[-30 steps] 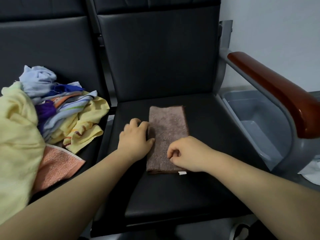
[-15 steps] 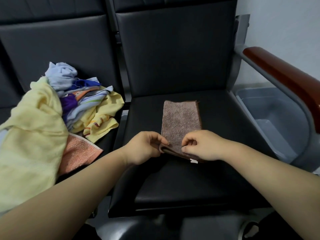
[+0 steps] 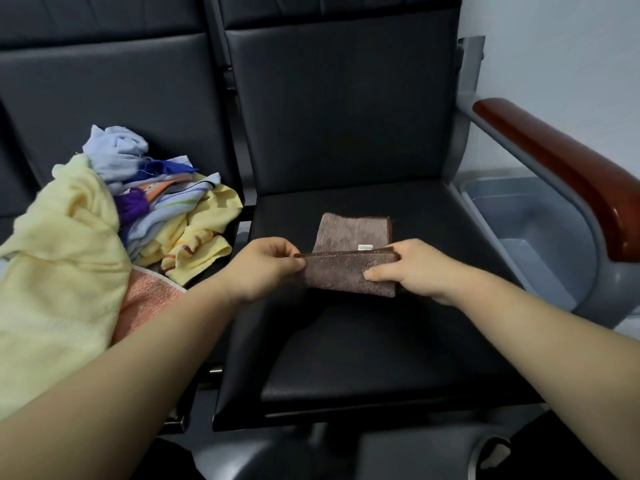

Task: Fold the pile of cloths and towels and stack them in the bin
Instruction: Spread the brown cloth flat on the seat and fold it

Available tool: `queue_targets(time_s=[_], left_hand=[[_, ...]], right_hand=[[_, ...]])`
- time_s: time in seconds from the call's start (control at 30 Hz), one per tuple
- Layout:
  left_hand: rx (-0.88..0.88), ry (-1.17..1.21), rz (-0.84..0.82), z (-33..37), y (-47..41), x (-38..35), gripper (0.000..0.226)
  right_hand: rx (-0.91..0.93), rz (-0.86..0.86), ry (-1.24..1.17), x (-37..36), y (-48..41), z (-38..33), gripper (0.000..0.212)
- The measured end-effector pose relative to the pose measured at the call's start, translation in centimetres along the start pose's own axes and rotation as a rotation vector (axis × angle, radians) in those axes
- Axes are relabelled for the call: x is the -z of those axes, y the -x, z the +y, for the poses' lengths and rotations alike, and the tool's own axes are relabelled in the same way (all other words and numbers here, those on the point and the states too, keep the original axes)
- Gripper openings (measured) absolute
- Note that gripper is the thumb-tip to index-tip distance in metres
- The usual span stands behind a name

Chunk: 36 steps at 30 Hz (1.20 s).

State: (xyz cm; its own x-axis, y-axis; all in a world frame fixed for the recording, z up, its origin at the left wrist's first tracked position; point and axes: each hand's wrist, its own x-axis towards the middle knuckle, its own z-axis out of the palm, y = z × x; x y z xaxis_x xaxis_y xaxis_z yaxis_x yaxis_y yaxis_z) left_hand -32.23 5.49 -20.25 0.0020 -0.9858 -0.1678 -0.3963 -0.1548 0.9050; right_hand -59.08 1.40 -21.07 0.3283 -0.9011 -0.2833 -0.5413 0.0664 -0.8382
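A brown terry cloth [image 3: 349, 268] lies on the black seat [image 3: 363, 348] in front of me, its near half raised and turned over toward the far half. My left hand [image 3: 266, 266] pinches the raised fold at its left corner. My right hand [image 3: 412, 268] pinches the right corner, thumb on top of the cloth. A small white tag shows at the fold line. A pile of unfolded cloths [image 3: 162, 206], yellow, light blue, purple and striped, sits on the seat to the left. The grey bin [image 3: 540, 237] stands on the floor to the right, beyond the armrest.
A brown wooden armrest [image 3: 568, 174] on a grey metal frame runs between the seat and the bin. A large yellow towel [image 3: 59, 271] and an orange cloth [image 3: 145, 299] lie at the near left. Black seat backs rise behind.
Both hands have taken the near end of the brown cloth, lifted it off the seat and carried it toward the far end, halving its length. The view shifted slightly.
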Motion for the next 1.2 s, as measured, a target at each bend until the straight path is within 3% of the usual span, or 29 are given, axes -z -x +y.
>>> queue_targets(time_s=[0.1,0.17,0.3,0.4,0.53,0.63,0.87,1.03,1.2], left_hand=[[0.212,0.1,-0.109,0.3,0.7,1.0,0.02],[0.294,0.126,-0.123,0.1,0.5,1.3,0.02],[0.284,0.133,-0.065,0.2,-0.4,0.6,0.022],[0.197,0.123,0.02,0.2,-1.6,-0.4,0.024],[0.041,-0.142,0.135,-0.6,-4.4,-1.5,0.014],[-0.029,-0.405,0.218,-1.3,-6.2,-2.3,0.012],[-0.002,-0.564,0.314,-2.9,-9.0,-3.7,0.019],[0.003,-0.604,0.397,-3.5,-8.9,-4.2,0.03],[-0.222,-0.543,0.341,-3.7,-7.7,-3.6,0.016]], right_hand=[[-0.21,-0.243,-0.202,0.2,0.3,0.3,0.012],[-0.267,-0.288,-0.228,0.2,0.1,0.5,0.008],[-0.258,-0.141,-0.252,0.1,-1.1,0.7,0.016],[-0.192,0.009,-0.225,-0.2,-1.8,0.6,0.006],[-0.083,0.197,0.063,-0.5,-2.7,0.9,0.017],[-0.07,0.239,0.219,-0.6,-3.4,1.1,0.024],[-0.1,0.292,0.251,-0.3,-6.0,1.9,0.028],[-0.135,0.42,0.4,-1.0,-6.5,2.0,0.03],[-0.078,0.454,0.434,-1.8,-5.9,2.3,0.028]])
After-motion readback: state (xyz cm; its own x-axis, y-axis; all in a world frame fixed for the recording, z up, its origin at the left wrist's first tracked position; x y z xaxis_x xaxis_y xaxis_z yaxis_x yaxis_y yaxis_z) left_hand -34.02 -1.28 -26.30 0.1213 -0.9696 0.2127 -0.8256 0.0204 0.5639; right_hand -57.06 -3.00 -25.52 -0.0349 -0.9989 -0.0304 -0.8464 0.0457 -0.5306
